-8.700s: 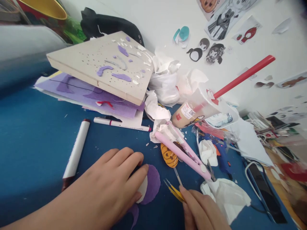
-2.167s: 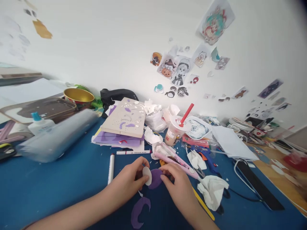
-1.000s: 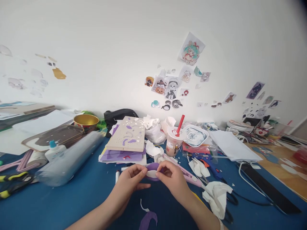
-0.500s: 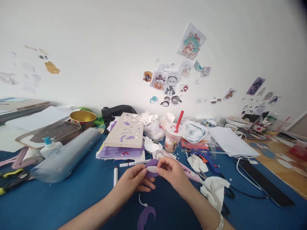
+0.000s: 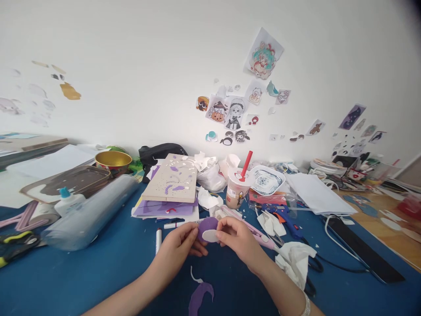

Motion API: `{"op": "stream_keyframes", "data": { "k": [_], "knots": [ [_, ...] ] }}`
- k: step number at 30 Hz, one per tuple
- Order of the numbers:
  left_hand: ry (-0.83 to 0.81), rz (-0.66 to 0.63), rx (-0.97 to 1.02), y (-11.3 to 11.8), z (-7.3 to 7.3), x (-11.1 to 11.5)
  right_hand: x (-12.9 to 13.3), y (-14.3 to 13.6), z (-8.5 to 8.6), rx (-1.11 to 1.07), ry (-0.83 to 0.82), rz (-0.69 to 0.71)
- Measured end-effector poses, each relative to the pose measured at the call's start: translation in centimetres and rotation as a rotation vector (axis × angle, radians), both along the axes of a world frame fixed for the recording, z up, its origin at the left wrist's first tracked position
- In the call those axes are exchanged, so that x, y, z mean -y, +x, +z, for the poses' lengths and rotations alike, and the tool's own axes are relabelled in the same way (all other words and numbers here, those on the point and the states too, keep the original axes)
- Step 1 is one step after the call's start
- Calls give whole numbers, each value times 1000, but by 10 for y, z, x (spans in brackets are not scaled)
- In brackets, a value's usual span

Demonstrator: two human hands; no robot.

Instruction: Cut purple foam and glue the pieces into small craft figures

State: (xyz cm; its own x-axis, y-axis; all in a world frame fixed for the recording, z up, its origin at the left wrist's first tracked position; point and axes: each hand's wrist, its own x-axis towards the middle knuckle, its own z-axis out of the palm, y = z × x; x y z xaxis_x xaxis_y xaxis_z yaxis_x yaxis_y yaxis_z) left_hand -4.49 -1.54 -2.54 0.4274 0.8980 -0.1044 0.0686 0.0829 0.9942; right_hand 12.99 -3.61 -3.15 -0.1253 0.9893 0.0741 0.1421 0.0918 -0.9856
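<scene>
Between both hands is a round purple piece [image 5: 208, 223] with a smaller white oval [image 5: 209, 236] lying over its lower part. My left hand [image 5: 184, 241] pinches the purple piece at its left edge. The thumb and index finger of my right hand [image 5: 237, 239] are closed on the right edge of the white oval. Below the hands, a curved purple scrap [image 5: 200, 298] and a thin white strip [image 5: 195, 275] lie on the blue table cover [image 5: 131, 272]. Just left of my left hand is a white marker [image 5: 158, 240].
A cardboard-coloured board [image 5: 171, 180] with purple bits stands behind the hands, beside a cup with a red straw [image 5: 237, 188]. Crumpled tissue [image 5: 294, 261], a blue glue gun [image 5: 287, 221] and pink tongs-like tool [image 5: 263, 239] are at right. A plastic roll [image 5: 92, 215] lies left.
The white oval has shifted slightly down and right against the purple piece, and more purple shows above it. The fingers of my left hand have moved slightly left.
</scene>
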Motion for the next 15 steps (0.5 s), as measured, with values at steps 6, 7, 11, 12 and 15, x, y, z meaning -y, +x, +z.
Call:
{"op": "stream_keyframes", "data": {
  "k": [6,7,11,12,15],
  "knots": [
    [-22,-18,-9,3,1,3,0,-3,2,168,98,-49],
    [-33,-23,-5,3,1,3,0,-4,2,173,96,-61],
    [-84,-39,20,3,2,6,-1,-7,1,163,87,-91],
    [-86,-40,25,3,1,6,-1,-7,1,163,91,-100],
    [-71,-36,29,2,0,7,-1,-6,-1,148,102,-112]
  ]
}}
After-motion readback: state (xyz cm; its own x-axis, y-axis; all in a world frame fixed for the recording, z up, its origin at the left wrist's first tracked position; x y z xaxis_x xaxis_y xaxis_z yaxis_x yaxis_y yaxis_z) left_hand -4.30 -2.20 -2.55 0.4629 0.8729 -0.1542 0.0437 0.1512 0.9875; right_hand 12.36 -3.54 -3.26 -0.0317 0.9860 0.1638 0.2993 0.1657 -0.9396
